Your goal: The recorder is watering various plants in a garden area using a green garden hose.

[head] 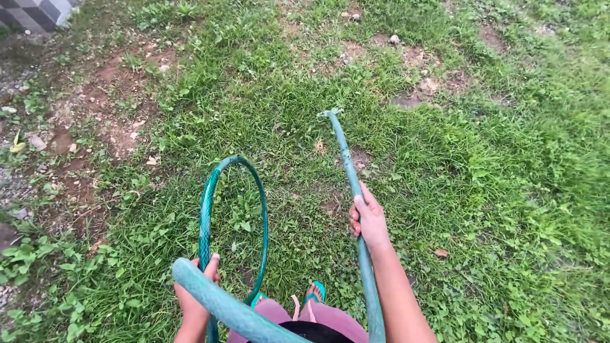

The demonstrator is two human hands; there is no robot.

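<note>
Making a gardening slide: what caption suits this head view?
Right hand grips a green rubber garden hose near its end while left hand holds its coiled loop above patchy grass.

The hose [204, 222] you hold is green, its coiled loop darker and marked with a fine woven mesh pattern, while the straight length toward the nozzle end looks paler, dull grey-green. Your sandal [316, 292] is teal, your trousers [330, 314] dusty pink. The grass [483, 190] is bright green, broken by brown bare patches [95, 108]. A grey-and-white chequered surface [35, 13] shows at the lawn's top left corner.
</note>
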